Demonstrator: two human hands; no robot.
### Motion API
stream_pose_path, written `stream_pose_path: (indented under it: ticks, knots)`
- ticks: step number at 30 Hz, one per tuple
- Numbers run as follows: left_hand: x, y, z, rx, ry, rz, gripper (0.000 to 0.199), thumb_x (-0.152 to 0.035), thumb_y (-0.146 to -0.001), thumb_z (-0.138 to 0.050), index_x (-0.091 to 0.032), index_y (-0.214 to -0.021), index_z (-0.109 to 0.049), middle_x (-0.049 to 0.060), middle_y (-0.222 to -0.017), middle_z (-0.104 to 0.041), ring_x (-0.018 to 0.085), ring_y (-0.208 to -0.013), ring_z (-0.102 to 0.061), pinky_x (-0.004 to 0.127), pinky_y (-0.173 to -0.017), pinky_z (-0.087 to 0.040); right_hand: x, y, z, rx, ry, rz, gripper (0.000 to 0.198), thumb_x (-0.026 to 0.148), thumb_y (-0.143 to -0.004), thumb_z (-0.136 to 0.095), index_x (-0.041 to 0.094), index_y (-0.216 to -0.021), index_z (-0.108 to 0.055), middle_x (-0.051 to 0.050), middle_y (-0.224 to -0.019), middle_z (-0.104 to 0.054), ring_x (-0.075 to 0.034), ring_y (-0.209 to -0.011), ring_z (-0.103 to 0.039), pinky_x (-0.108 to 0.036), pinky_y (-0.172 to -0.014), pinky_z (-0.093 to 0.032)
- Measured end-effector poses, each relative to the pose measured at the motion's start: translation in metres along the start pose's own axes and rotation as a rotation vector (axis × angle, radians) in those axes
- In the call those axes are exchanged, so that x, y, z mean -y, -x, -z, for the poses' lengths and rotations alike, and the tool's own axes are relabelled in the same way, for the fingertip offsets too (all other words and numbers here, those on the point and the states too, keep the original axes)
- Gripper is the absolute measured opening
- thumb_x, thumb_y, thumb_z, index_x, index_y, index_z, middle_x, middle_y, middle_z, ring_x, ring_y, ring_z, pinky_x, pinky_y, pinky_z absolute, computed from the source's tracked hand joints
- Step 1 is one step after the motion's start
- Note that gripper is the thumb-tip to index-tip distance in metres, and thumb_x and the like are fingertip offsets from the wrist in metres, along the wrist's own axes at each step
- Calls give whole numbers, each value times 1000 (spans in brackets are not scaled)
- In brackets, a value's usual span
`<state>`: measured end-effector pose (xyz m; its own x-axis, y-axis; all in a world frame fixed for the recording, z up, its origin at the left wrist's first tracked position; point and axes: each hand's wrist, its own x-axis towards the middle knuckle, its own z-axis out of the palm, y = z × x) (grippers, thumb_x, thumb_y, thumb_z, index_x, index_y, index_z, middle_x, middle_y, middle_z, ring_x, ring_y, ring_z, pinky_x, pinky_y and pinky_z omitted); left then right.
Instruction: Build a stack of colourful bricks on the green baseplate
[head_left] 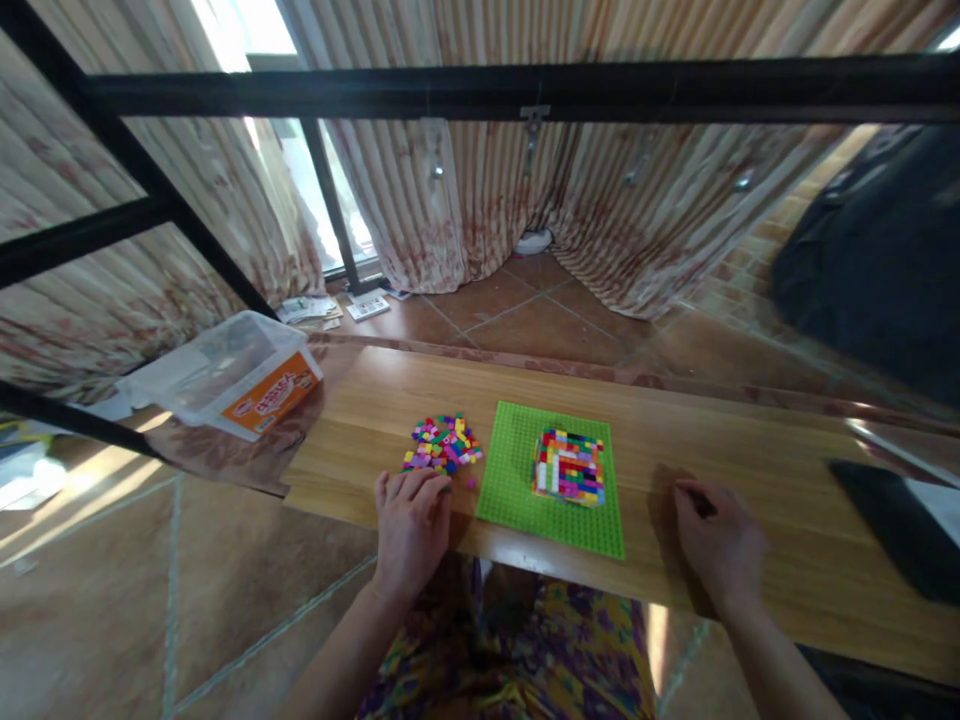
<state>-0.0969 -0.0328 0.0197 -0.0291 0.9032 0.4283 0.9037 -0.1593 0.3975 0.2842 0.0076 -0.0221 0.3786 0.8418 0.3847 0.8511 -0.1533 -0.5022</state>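
My left hand [411,525] rests at the near edge of a loose pile of small coloured toy bricks [444,440]. Its fingers are curled in toward the thumb, and a dark green bit shows by the fingertips; what they hold, if anything, is too small to name. To the right of the pile lies a green studded baseplate [502,490]. A blocky build of many-coloured bricks [570,467] sits on it, right of its middle. Beyond the plate's right side, my right hand [716,535] is loosely closed on the table, with nothing visible in it.
The wooden table [652,420] runs left to right. At its right end lies a dark flat object [892,520]. A clear plastic bin [247,370] with an orange label stands off the left end. A black metal bar [480,92] crosses in front of the curtains [480,190].
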Motion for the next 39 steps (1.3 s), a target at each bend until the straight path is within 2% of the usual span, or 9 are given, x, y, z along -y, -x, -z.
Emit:
stream_pose_path:
  ticks: [3, 7, 15, 24, 28, 32, 39]
  knots:
    - [0, 3, 0, 19, -12, 13, 14, -21, -87, -61, -26, -96, -70, 3, -103, -71, 23, -98, -60, 50, -105, -28, 0, 0, 1, 8, 36, 1, 34, 43, -81, -48, 18, -85, -71, -10, -88, -68, -23, -73, -59, -35, -67, -43]
    - [-14, -4, -7, 56, 2, -41, 13, -23, -89, -60, -27, -97, -70, 3, -105, -69, 22, -100, -59, 50, -108, -26, -1, -1, 1, 3, 72, 5, 35, 43, -81, -48, 18, -85, -72, -11, -87, -67, -23, -69, -58, -34, -64, -42]
    - [-20, -15, -18, 107, -56, -95, 12, -23, -91, -58, -25, -84, -68, 1, -93, -70, 22, -94, -57, 52, -106, -26, 0, 0, 0, -12, 57, 41, 34, 41, -81, -48, 16, -84, -71, -11, -86, -68, -24, -74, -60, -34, -67, -43]
    - [-21, -23, -21, 157, -124, -216, 16, -14, -90, -52, -21, -86, -66, 5, -87, -69, 23, -85, -58, 44, -88, -40, 4, -1, 0, -8, -2, 27, 32, 41, -82, -49, 16, -83, -70, -11, -85, -68, -23, -75, -61, -34, -68, -45]
    - [-29, -34, -25, 100, 24, -253, 19, -13, -93, -47, -18, -95, -65, 6, -94, -70, 21, -88, -61, 39, -87, -45, 7, -1, -1, -23, -5, 25, 32, 40, -82, -49, 17, -82, -70, -11, -85, -68, -23, -75, -61, -34, -68, -45]
    - [-45, -43, -30, 57, 230, -231, 20, -18, -95, -45, -18, -95, -65, 6, -92, -67, 18, -88, -62, 30, -81, -51, 9, -1, 0, -31, -17, 39, 32, 40, -84, -48, 17, -82, -70, -11, -85, -68, -23, -76, -60, -34, -69, -45]
    - [-73, -56, -37, 105, 456, -234, 20, -15, -93, -47, -20, -91, -66, 5, -96, -66, 15, -90, -63, 28, -82, -53, 10, -1, 1, -12, -52, 41, 29, 39, -85, -49, 17, -83, -68, -10, -86, -68, -23, -80, -61, -34, -73, -45]
